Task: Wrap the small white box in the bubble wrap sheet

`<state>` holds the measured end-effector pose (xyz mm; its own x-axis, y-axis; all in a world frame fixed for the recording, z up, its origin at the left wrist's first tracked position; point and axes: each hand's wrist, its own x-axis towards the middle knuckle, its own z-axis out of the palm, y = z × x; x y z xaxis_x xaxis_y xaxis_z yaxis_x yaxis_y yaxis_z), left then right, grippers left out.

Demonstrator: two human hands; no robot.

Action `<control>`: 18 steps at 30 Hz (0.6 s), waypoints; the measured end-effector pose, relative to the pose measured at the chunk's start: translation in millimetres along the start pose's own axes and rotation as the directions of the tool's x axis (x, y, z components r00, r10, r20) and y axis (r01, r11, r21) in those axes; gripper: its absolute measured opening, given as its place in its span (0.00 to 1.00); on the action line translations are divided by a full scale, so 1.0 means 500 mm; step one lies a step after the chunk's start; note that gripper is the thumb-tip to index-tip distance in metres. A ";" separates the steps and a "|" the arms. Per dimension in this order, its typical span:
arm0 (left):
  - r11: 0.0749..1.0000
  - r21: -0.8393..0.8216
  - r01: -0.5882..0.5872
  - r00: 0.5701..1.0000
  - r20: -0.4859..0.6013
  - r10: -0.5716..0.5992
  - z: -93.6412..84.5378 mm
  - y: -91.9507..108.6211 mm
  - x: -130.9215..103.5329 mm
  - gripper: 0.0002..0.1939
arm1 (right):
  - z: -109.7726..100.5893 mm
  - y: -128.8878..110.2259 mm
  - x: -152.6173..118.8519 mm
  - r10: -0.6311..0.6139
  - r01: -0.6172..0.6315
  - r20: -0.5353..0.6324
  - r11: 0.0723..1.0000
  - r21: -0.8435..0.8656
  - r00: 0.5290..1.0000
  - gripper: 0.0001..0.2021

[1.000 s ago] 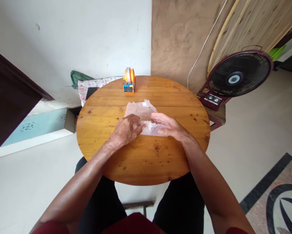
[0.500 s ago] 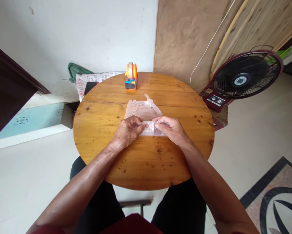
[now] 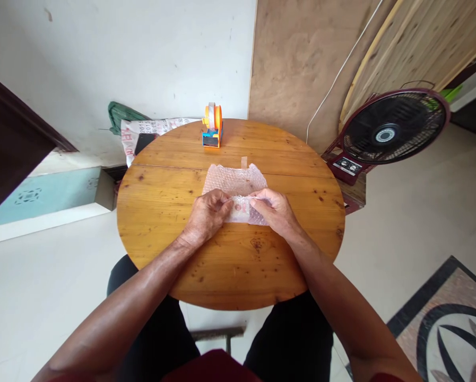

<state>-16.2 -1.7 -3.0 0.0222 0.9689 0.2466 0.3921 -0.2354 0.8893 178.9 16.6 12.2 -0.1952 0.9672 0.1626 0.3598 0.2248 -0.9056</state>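
A sheet of pinkish bubble wrap (image 3: 234,179) lies on the round wooden table (image 3: 222,265), with a short strip of clear tape (image 3: 244,162) sticking out past its far edge. The near part of the sheet is folded over a small pale item (image 3: 241,210) with reddish marks, whose kind I cannot make out through the plastic. My left hand (image 3: 210,213) pinches the folded wrap at the item's left end. At the right end, the thumb and fingers of my right hand (image 3: 275,210) pinch the same fold.
An orange and blue tape dispenser (image 3: 212,126) stands near the table's far edge. Beyond the right side is a dark red fan (image 3: 386,135). A printed white sack (image 3: 158,127) and a green bag (image 3: 126,118) rest behind the table at the left.
The wrap's right part has been straightened, and the tape strip now points straight away from me. The item's reddish marks show more clearly between my hands, which stay close to the same place.
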 end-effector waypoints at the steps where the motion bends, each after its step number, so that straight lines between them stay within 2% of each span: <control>1: 1.000 -0.009 -0.001 1.000 0.003 0.001 0.001 -0.001 0.001 0.09 | 0.001 0.000 0.001 0.009 -0.009 -0.003 1.000 -0.002 1.000 0.07; 7: 0.992 -0.112 0.055 0.998 0.010 -0.054 0.002 -0.007 0.006 0.10 | 0.008 0.010 0.006 0.048 -0.048 -0.016 0.999 -0.009 0.999 0.06; 11: 0.968 -0.211 0.138 0.990 0.067 -0.126 0.004 0.000 0.009 0.11 | 0.007 0.009 0.006 0.117 -0.119 -0.040 0.991 -0.054 0.992 0.07; 15: 0.921 -0.328 0.209 0.977 0.114 -0.181 0.005 0.014 0.012 0.16 | 0.005 0.009 0.006 0.095 -0.096 -0.025 0.995 -0.023 0.995 0.07; 18: 0.910 -0.345 0.230 0.972 0.135 -0.194 0.003 0.023 0.014 0.17 | 0.005 0.017 0.009 0.063 -0.067 -0.071 0.996 -0.052 0.995 0.06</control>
<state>-10.1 2.4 8.1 0.0699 0.9974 0.0146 0.0451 -0.0178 0.9988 179.0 22.5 4.3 -0.1068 0.9854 0.1324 0.4189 0.1654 -0.8928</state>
